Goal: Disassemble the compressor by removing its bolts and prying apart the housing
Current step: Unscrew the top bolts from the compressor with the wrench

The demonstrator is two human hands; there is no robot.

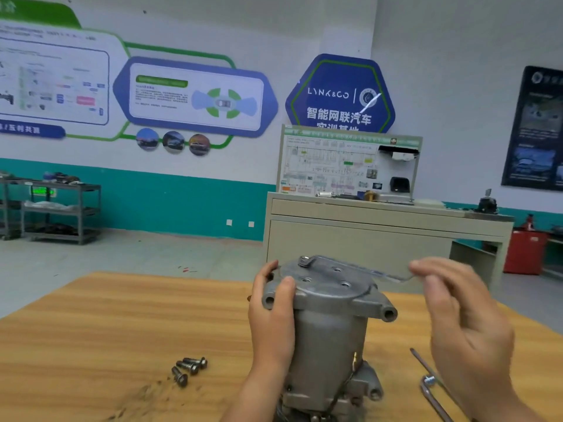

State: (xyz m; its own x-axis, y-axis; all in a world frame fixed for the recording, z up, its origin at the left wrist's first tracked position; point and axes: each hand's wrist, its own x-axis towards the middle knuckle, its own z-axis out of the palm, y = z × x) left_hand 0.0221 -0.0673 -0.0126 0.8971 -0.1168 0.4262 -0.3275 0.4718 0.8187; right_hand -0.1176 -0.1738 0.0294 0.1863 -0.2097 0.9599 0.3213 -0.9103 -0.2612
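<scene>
One compressor (pixel 327 327) stands upright on the wooden tabletop (pixel 91 330), at the middle of the near edge. The left hand (pixel 271 321) grips its upper housing from the 9 o'clock side, thumb laid over the rim of the top face and fingers wrapped round the back. On that top face three bolt holes (pixel 336 269) sit empty, and one bolt (pixel 303 260) is seated at 11 o'clock. A single wrench (pixel 377 273) is fitted on this bolt, its handle running out toward 3 o'clock. The right hand (pixel 466 324) is raised beside the compressor, blurred; its loosely curled fingers pinch the handle's free end. Three loose bolts (pixel 189 368) lie clustered on the tabletop at 8 o'clock from the compressor, touching or nearly so, with a smear of dark grit (pixel 146 394) just nearer the edge. At 4 o'clock lie two more tools: a thin rod-like tool (pixel 422 362) and a bent metal key (pixel 428 388).
</scene>
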